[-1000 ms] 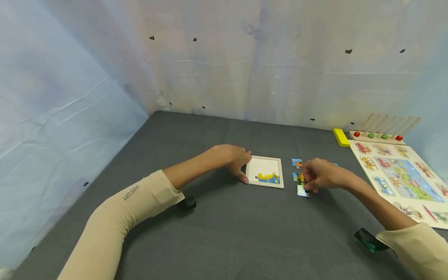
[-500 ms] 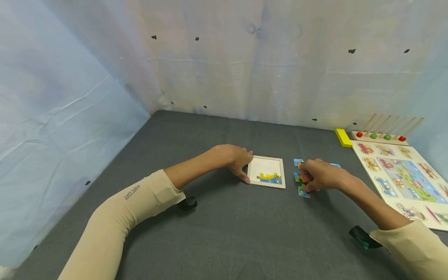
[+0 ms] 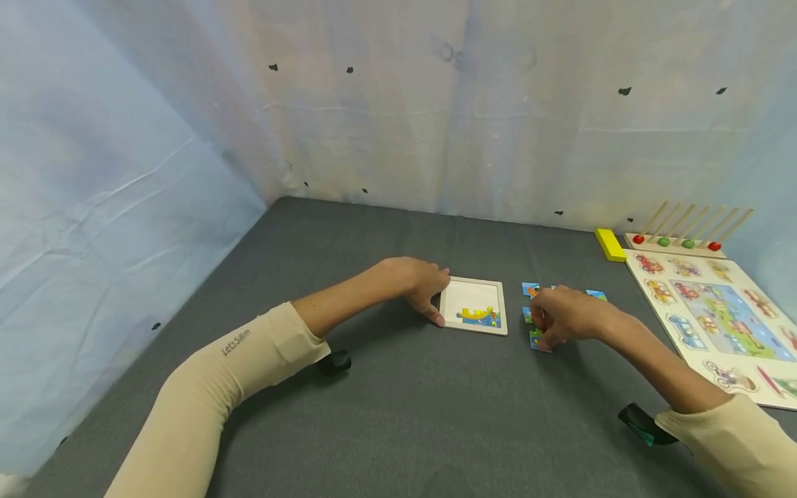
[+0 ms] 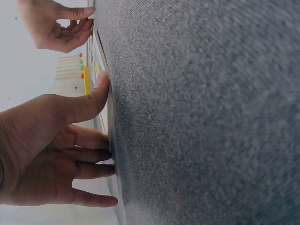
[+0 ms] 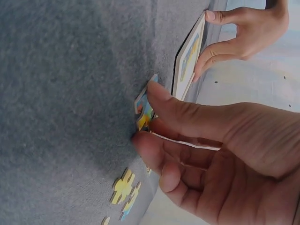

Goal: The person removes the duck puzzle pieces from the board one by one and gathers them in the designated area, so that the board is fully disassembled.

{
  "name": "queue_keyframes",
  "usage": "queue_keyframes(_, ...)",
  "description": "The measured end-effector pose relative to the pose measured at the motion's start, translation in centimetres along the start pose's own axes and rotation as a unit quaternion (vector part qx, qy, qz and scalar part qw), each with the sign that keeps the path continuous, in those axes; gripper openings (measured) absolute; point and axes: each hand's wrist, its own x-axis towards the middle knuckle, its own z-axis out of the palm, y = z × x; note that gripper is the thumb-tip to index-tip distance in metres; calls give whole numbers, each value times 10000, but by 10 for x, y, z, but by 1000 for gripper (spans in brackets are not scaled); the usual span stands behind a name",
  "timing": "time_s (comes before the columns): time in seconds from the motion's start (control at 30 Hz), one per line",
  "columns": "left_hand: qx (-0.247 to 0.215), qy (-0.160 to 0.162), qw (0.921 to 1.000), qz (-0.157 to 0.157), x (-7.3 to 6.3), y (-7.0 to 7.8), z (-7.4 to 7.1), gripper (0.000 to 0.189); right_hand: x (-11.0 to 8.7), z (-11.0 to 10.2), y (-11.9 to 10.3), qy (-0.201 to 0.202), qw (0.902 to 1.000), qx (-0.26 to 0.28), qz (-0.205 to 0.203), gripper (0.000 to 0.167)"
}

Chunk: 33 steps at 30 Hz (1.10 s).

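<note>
A small wooden puzzle tray (image 3: 472,304) lies on the dark table, with yellow and blue pieces fitted along its near side. My left hand (image 3: 426,289) rests against its left side, thumb at the near corner and fingers toward the far one. In the left wrist view these fingers (image 4: 93,169) look fairly straight and spread. To the right of the tray, my right hand (image 3: 569,315) is low over loose puzzle pieces. Its thumb and index finger pinch a blue and yellow puzzle piece (image 5: 146,101) at the table surface. The palm hides part of the pieces beneath.
Other loose pieces lie nearby, including a blue one (image 3: 596,294) beyond my right hand and a yellow one (image 5: 123,186). At the far right are a large picture board (image 3: 691,360), a yellow block (image 3: 611,245) and a pegged stand with coloured beads (image 3: 675,245).
My right hand has shifted slightly left and lower over the pieces, and its fingertips now cover more of the nearest ones. The left hand and tray stay together in place.
</note>
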Motion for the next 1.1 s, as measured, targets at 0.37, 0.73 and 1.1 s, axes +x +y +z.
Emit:
queue_keyframes(0.37, 179, -11, 9998, 0, 3, 2, -2, 99, -3, 1, -1, -57, 9998, -188, -50, 32)
queue_keyframes(0.73, 149, -48, 9999, 37, 2, 2, -2, 102, 7, -14, -19, 46, 9990, -291, -341, 24)
queue_keyframes(1.1, 81, 22, 9999, 60, 1, 1, -1, 101, 38, -13, -49, 42, 9952, -259, -942, 29)
